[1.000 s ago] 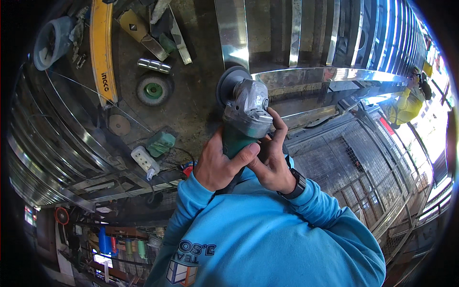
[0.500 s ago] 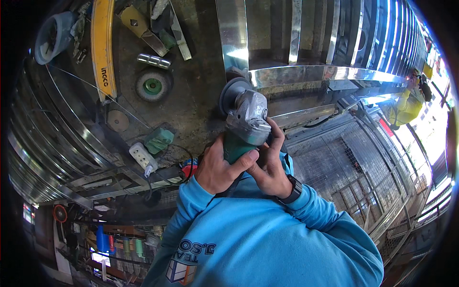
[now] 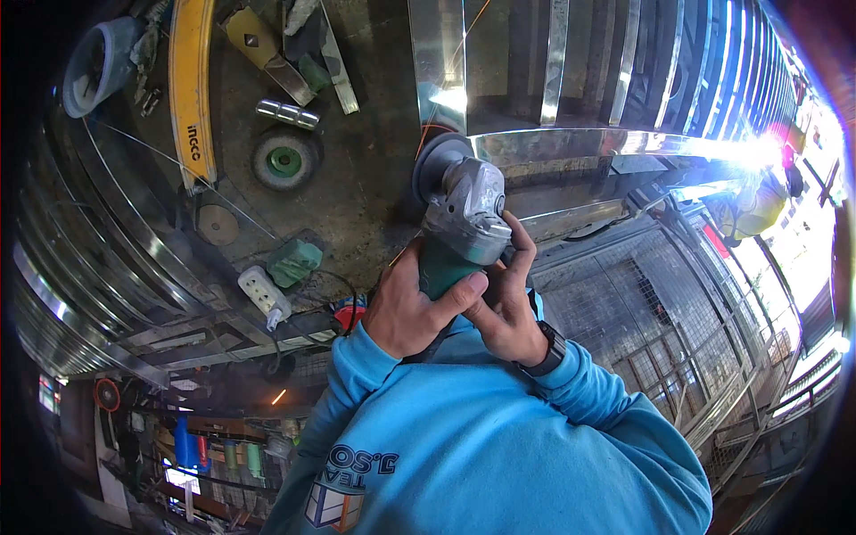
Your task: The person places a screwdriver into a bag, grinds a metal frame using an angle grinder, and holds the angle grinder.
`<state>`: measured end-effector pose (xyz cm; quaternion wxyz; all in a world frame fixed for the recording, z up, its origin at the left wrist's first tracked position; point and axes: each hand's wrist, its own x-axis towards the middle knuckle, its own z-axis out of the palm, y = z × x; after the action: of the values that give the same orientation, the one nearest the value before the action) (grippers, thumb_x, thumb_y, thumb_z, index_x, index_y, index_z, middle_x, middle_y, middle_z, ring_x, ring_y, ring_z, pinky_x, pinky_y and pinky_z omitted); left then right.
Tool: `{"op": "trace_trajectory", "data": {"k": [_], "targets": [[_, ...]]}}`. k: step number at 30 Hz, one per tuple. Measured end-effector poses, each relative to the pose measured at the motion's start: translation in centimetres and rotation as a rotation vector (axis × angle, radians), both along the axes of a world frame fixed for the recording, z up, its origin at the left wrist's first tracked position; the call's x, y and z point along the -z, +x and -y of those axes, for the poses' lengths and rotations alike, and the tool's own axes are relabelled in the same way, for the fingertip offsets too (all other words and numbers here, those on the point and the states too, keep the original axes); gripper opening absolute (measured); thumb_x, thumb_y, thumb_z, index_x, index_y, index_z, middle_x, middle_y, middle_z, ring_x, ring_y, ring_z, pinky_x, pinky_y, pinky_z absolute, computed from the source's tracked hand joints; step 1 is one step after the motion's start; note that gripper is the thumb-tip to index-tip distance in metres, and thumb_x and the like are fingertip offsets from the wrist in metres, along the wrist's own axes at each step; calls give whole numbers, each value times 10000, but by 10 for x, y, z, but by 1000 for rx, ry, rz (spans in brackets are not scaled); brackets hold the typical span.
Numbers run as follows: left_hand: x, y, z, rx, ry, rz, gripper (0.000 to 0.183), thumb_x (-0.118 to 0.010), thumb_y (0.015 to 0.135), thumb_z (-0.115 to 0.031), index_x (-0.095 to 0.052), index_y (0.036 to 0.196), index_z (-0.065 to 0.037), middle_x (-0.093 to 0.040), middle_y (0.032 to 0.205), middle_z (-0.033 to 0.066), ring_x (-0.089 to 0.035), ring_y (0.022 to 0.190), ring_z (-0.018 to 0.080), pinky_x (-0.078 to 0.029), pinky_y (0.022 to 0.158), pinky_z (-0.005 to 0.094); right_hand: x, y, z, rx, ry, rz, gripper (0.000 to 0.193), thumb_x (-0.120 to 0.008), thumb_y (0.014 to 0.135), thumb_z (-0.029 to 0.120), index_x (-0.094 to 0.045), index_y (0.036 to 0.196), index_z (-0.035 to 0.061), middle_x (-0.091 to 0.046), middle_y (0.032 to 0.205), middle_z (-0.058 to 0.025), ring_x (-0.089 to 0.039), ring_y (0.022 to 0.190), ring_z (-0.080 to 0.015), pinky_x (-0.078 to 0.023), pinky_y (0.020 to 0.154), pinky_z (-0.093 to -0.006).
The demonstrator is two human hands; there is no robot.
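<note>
An angle grinder (image 3: 465,214) with a grey metal head and green body is held between both my hands. My left hand (image 3: 406,308) wraps the left side of the green body, thumb across it. My right hand (image 3: 508,312), with a black watch at the wrist, grips the other side, one finger up by the head. The grinder's round disc (image 3: 439,168) meets the corner where a wide shiny metal bar (image 3: 437,62) joins a long crosswise metal rail (image 3: 580,141). Thin orange spark streaks run from there.
On the left lie a yellow level (image 3: 191,98), a flap wheel (image 3: 284,160), a metal cylinder (image 3: 287,114), a white power strip (image 3: 264,292) and a plastic tub (image 3: 100,67). At far right a person in yellow (image 3: 760,207) works beside a bright flare.
Orange sparks now fly from the disc, and a bright flare has appeared by the person at far right. The grinder and my hands sit slightly further right in view.
</note>
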<state>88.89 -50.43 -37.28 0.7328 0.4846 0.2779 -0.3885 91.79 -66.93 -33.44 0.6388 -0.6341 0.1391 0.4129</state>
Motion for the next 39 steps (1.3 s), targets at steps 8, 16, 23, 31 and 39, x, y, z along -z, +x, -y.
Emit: {"op": "trace_trajectory", "data": {"k": [8, 16, 23, 31, 39], "targets": [[-3, 12, -3, 0, 37, 11, 844, -754, 819, -583, -512, 1319, 53, -621, 1221, 242, -629, 1136, 367, -492, 981, 421, 4, 6, 0, 9, 32, 8, 1016, -673, 970, 105, 158, 1555, 119, -360, 1512, -275, -414, 1400, -327, -344, 1154, -465], [-4, 5, -2, 3, 5, -17, 836, -750, 821, -584, -521, 1307, 56, -628, 1210, 255, -634, 1137, 373, -490, 986, 420, 3, 1, 1, 5, 30, 4, 1021, -678, 964, 98, 152, 1559, 129, -340, 1526, -264, -397, 1409, -314, -328, 1163, -462], [-6, -6, 2, 12, 0, -45, 821, -755, 821, -576, -536, 1292, 60, -653, 1181, 259, -658, 1101, 380, -507, 953, 428, -2, -11, 1, 47, -12, -40, 1007, -674, 977, 297, 104, 1571, 60, -320, 1547, -237, -382, 1423, -333, -304, 1170, -466], [-3, 6, -1, 38, 40, 22, 813, -755, 834, -556, -518, 1326, 46, -644, 1216, 233, -646, 1128, 349, -499, 971, 418, 3, -2, 1, 43, 34, 6, 1013, -679, 971, 129, 145, 1559, 112, -354, 1507, -268, -411, 1396, -317, -342, 1151, -457], [-5, 18, -3, -53, 27, 72, 647, -730, 895, -427, -547, 1322, 24, -666, 1195, 154, -643, 1095, 245, -486, 978, 365, 6, 14, -2, 22, 68, 9, 1006, -671, 979, 138, 152, 1558, 118, -374, 1500, -259, -427, 1385, -307, -355, 1143, -458]]}}
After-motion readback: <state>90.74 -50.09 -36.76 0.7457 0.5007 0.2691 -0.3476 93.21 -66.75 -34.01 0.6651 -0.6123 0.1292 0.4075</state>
